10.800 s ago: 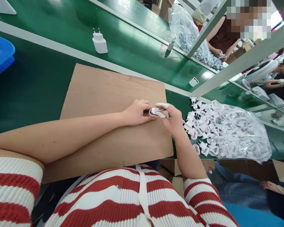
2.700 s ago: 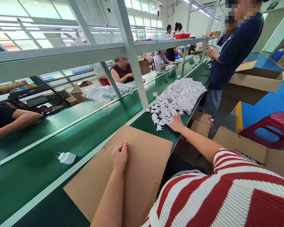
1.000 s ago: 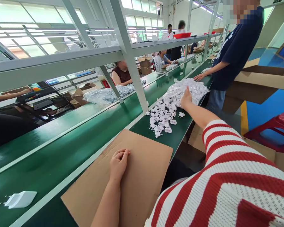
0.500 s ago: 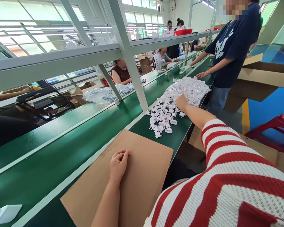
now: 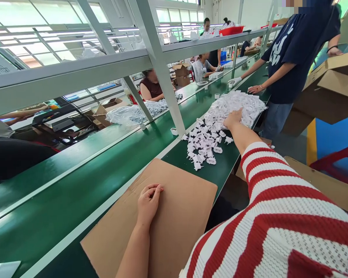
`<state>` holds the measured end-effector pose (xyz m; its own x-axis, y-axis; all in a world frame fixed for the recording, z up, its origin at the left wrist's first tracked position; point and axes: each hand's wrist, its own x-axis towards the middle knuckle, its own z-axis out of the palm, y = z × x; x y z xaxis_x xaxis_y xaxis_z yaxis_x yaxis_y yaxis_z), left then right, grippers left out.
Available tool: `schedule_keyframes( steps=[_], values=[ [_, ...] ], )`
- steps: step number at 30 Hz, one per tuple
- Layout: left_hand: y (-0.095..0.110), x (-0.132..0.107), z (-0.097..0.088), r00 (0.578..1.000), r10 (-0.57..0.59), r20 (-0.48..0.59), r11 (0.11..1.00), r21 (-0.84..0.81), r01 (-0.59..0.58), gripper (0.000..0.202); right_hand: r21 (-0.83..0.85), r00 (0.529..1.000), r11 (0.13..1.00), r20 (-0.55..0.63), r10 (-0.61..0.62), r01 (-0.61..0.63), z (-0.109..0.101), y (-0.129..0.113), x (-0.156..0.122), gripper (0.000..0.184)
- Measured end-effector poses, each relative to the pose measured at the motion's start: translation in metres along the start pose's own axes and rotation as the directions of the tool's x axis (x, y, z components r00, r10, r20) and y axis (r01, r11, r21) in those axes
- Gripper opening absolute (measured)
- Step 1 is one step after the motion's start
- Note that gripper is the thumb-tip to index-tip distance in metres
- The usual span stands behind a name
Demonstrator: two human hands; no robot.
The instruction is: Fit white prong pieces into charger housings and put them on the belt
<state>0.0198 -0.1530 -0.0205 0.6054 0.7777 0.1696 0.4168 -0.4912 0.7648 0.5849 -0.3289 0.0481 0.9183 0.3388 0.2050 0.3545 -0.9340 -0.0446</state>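
My left hand [image 5: 150, 202] rests palm-down on a flat brown cardboard sheet [image 5: 181, 200], its fingers curled against the thumb and nothing visible in them. My right arm, in a red-and-white striped sleeve, reaches forward to a clear plastic bag [image 5: 252, 106] full of small white plastic parts. There my right hand [image 5: 234, 117] is closed on the bag's film, with its fingertips partly hidden. Beside the bag's near end lies a loose heap of white plug-like pieces [image 5: 204, 144] with thin pins, spread on the dark green bench.
A green conveyor belt [image 5: 84, 185] runs along my left, under a grey metal frame [image 5: 162, 73]. Another clear bag [image 5: 133, 114] of grey parts lies across it. A co-worker in a dark shirt [image 5: 304, 58] stands at the far right by open cardboard boxes [image 5: 340, 83].
My right hand has moved a little forward and right over the bag. My left hand stays on the cardboard. The view has shifted slightly, and a white piece now shows on the belt beside the post.
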Motion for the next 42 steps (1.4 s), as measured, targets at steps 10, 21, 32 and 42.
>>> schedule_keyframes(
  steps=[10,21,32,42],
  values=[
    [-0.006,0.004,0.002,0.999,0.035,0.022,0.999,0.010,-0.035,0.047,-0.079,0.971,0.977,0.147,-0.187,0.200,-0.002,-0.017,-0.039,0.068],
    [-0.001,0.002,0.000,0.999,0.044,0.018,0.999,0.024,-0.045,0.050,-0.057,0.914,0.920,0.147,-0.377,0.389,-0.030,-0.043,-0.048,0.038],
    [0.008,-0.003,-0.002,0.996,0.083,0.018,0.996,0.023,-0.084,0.037,0.095,0.895,0.903,0.125,-0.428,0.419,-0.024,-0.139,0.012,0.039],
    [0.016,-0.005,-0.001,0.996,0.085,0.006,0.996,-0.007,-0.085,0.029,0.122,0.882,0.924,0.277,-0.382,0.363,0.034,-0.183,0.051,0.050]
  ],
)
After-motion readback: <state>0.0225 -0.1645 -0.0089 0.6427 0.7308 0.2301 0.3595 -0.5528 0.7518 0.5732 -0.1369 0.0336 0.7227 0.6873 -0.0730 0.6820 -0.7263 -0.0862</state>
